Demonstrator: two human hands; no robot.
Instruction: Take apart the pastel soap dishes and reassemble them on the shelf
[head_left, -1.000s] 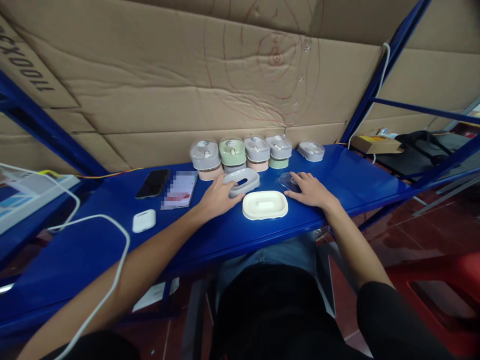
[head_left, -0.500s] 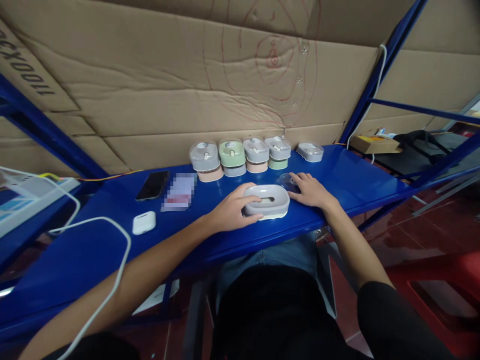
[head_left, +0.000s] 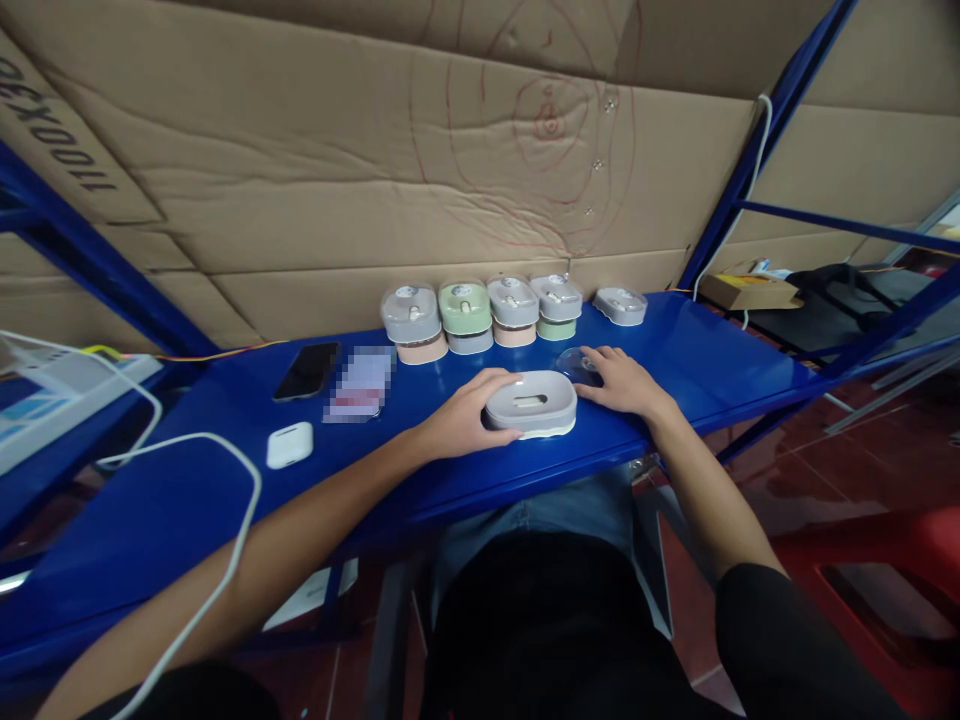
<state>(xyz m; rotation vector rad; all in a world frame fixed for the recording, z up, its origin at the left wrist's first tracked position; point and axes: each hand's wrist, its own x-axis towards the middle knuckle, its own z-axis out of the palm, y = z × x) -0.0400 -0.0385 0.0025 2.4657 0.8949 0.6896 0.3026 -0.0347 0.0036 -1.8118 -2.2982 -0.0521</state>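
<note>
Gray dish [head_left: 532, 415] sits on 1 white base [head_left: 551, 433] near the front edge of the blue bench [head_left: 705, 350], slot uppermost. Left hand [head_left: 469, 415] grips its left end, thumb at the front and fingers at the rear rim. Right hand [head_left: 619, 380] lies palm down, fingers on 1 clear lid [head_left: 571, 363] just beyond the dish; whether it grips cannot be determined. Behind stand 4 stacks of dishes [head_left: 465, 312], with 1 separate covered dish [head_left: 621, 306] to their right.
</note>
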